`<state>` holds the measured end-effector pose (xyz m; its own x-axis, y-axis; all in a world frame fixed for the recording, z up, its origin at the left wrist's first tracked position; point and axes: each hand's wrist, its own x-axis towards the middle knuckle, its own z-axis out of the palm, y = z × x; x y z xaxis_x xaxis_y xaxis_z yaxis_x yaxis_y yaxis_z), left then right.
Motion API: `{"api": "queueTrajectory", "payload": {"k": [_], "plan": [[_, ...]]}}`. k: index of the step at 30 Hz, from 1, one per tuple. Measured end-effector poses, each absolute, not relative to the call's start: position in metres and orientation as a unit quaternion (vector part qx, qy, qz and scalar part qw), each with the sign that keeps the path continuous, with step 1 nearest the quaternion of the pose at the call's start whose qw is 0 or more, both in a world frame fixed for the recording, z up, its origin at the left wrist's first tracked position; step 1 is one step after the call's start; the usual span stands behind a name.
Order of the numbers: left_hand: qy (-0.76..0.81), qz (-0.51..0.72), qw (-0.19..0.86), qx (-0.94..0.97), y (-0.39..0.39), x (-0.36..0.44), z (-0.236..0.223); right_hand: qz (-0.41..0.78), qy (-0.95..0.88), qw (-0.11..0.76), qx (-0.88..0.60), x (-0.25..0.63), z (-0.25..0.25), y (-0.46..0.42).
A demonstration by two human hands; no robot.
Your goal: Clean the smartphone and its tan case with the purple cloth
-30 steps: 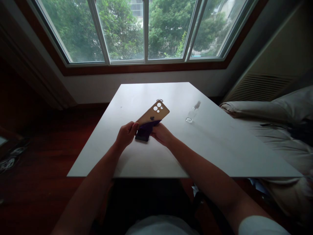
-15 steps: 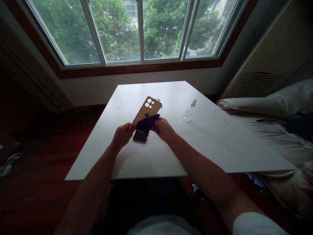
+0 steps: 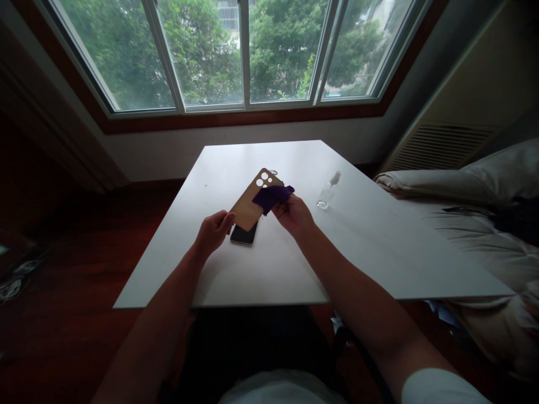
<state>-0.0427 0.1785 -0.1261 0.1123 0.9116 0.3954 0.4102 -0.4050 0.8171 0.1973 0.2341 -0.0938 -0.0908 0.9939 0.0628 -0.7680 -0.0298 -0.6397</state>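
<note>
Phone case (image 3: pixel 245 213), tan, camera holes at far end: held over the table (image 3: pixel 273 280), extending forward and right from the left hand (image 3: pixel 213 231), whose thumb and fingers pinch its near left edge. Purple cloth (image 3: pixel 270 197): gripped by the right hand (image 3: pixel 293 214), lying across the case's right side. Phone (image 3: pixel 243 235), dark: on table, partly hidden by the case. Clear bottle (image 3: pixel 329 191): farther right, well apart.

Single head view: close above near side of table (image 3: pixel 269 275), facing forward and down, window (image 3: pixel 245 67) beyond table.
</note>
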Motion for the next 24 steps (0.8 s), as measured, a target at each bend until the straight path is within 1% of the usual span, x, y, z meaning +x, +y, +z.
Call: {"api": "queueTrajectory", "payload": {"k": [3,6,10,13,16,19,24], "plan": [[0.447,0.491,0.324,0.674,0.179,-0.04,-0.129,0.685,-0.263,0.651,-0.197,0.193,-0.096,0.234],[0.422,0.486,0.367,0.672,0.181,-0.039,-0.134,0.674,-0.26,0.661,-0.203,0.191,-0.095,0.233],[0.433,0.454,0.388,0.675,0.183,-0.037,-0.143,0.648,-0.273,0.678,-0.213,0.191,-0.091,0.23],[0.452,0.451,0.384,0.667,0.184,-0.036,-0.147,0.644,-0.293,0.672,-0.219,0.186,-0.092,0.225],[0.459,0.457,0.377,0.662,0.183,-0.034,-0.145,0.662,-0.326,0.633,-0.232,0.174,-0.101,0.215],[0.452,0.456,0.369,0.672,0.181,-0.033,-0.141,0.694,-0.386,0.554,-0.251,0.161,-0.112,0.206],[0.431,0.453,0.376,0.684,0.18,-0.031,-0.139,0.712,-0.429,0.503,-0.237,0.159,-0.122,0.203]]}}
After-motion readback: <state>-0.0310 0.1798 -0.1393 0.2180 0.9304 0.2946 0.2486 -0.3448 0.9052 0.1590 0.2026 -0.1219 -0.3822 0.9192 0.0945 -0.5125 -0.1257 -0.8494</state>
